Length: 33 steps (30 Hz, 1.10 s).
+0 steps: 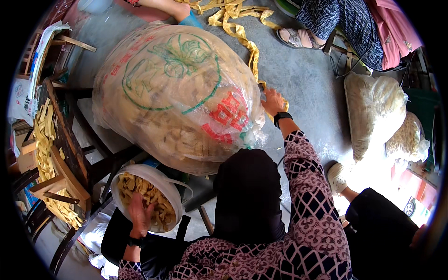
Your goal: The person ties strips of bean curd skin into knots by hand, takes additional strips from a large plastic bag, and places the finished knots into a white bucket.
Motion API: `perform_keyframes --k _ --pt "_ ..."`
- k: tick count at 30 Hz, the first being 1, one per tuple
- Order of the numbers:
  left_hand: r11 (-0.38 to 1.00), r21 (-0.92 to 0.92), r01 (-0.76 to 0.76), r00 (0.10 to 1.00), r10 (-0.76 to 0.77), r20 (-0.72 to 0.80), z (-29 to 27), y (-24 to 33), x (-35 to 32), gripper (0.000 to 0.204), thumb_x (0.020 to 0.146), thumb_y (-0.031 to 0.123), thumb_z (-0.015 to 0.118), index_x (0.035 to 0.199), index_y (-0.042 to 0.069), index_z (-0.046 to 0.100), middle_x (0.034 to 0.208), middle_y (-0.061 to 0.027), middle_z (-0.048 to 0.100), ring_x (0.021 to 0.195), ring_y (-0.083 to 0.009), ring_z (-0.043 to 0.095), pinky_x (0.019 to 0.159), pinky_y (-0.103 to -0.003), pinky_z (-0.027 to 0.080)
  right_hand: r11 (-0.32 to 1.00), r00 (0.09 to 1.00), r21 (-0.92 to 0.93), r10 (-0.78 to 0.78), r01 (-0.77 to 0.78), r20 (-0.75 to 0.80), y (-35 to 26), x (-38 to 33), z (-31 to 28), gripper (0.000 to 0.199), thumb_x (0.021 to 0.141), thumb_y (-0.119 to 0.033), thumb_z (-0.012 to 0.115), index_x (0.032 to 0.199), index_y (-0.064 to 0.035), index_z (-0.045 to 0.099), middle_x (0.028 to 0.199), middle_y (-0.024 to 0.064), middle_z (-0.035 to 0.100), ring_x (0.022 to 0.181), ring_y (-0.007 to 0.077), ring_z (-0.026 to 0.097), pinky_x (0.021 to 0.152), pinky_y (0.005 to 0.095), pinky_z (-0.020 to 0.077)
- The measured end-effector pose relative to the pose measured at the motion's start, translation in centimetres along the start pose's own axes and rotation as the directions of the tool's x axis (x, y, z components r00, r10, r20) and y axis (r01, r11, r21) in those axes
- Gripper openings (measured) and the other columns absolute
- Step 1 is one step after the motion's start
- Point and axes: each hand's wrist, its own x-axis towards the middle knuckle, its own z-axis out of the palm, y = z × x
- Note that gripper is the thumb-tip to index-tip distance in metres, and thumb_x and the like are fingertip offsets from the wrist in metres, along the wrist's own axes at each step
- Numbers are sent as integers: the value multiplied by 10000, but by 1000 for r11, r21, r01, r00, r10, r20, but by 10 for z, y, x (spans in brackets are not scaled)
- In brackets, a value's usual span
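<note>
Patterned sleeves fill the lower frame; the left hand (pixel 140 215) at lower left digs curled fingers into pale strips inside a white bucket (pixel 122 184). At centre right, the right hand (pixel 273 102) grips the big printed plastic sack (pixel 177 93) at its edge. Grey concrete floor (pixel 303 74) spreads across the upper frame, with smaller sacks (pixel 373 112) at right and a wooden rack (pixel 65 154) at left.

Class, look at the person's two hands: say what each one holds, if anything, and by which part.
The right hand grips the big clear plastic sack at its far right side. The left hand rests in the white bucket on the pale strips; whether it grasps any cannot be told.
</note>
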Motion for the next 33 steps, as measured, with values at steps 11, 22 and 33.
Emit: perform_keyframes --k 11,22,33 --pt "999 44 -29 999 30 -19 3 -3 0 367 622 -38 705 853 24 426 745 -136 425 660 -313 433 590 -360 392 980 951 102 192 -172 -242 55 -5 24 236 700 -203 602 894 -68 609 742 126 632 755 287 629 641 404 490" --pt "998 18 -62 995 63 -73 5 -4 -3 383 590 -38 725 857 29 457 750 -132 439 652 -304 449 577 -351 395 906 899 57 424 -421 -110 35 -57 34 430 678 -238 734 1054 -128 558 996 138 612 891 343 610 732 440 491" --pt "999 -14 -41 997 40 -65 3 -7 1 376 569 -23 749 807 19 462 745 -146 465 669 -329 469 573 -366 389 974 975 -87 215 -209 62 42 -113 64 257 781 -314 587 848 -66 594 777 113 645 736 288 623 650 451 439"
